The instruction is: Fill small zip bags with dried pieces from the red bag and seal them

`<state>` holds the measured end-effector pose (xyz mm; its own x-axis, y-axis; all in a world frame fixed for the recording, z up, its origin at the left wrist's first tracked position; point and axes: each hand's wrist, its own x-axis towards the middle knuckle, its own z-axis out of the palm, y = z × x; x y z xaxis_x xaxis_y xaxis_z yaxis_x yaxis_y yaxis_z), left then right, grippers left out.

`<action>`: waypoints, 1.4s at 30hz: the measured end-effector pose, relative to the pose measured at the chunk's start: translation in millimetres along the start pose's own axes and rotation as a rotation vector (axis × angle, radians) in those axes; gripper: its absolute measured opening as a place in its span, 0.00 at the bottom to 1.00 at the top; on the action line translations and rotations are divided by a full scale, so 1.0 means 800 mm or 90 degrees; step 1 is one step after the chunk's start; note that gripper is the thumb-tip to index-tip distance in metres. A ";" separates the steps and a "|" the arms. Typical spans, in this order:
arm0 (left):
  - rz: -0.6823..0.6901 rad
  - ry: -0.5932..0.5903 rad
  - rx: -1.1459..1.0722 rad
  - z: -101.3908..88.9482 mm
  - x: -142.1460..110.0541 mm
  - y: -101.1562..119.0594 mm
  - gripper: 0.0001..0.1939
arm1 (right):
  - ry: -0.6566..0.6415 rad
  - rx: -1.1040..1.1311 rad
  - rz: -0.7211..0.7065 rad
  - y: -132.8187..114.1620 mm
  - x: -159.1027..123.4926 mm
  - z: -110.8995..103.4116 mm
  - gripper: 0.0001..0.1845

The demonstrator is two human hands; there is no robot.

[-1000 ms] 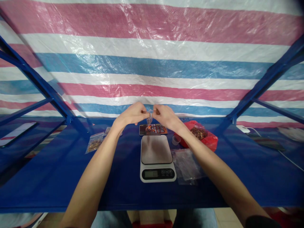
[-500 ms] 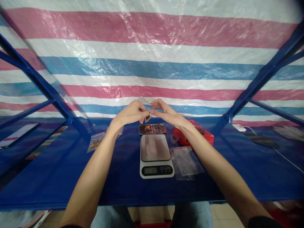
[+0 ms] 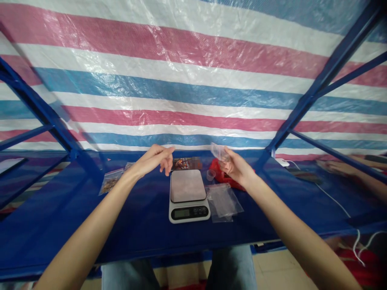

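Note:
My right hand (image 3: 234, 166) is closed on a small clear plastic bag (image 3: 219, 151), held up above the red bag (image 3: 222, 177) at the back of the blue table (image 3: 90, 225). My left hand (image 3: 154, 159) hovers over the table left of the kitchen scale (image 3: 188, 195), fingers loosely apart and holding nothing. A small clear cup (image 3: 211, 175) stands between the scale and the red bag. A pile of empty clear bags (image 3: 223, 198) lies right of the scale. Behind the scale lies a phone (image 3: 187, 163) with a lit screen.
Filled clear bags (image 3: 110, 181) lie at the left. Blue frame posts (image 3: 69, 147) rise at both sides before a striped tarp (image 3: 193, 80). Another person's forearm (image 3: 356, 177) rests at the far right, near a white cable (image 3: 335, 201) and a white charger (image 3: 282, 162).
My hands were together, pinching the small bag above the phone. They have parted: the right carries the bag to the right, the left has let go and drifted left. The view shifted right.

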<state>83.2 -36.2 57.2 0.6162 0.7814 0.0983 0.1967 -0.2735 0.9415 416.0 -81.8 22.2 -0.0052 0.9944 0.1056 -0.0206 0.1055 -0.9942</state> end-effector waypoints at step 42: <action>-0.158 0.080 -0.093 -0.041 -0.050 -0.109 0.33 | 0.155 -1.013 -0.261 -0.018 0.021 -0.133 0.35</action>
<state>16.2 -25.1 -17.8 0.4626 0.8796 -0.1107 0.2131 0.0109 0.9770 522.6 -65.9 36.4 -0.1085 0.8620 0.4952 0.9941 0.0930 0.0559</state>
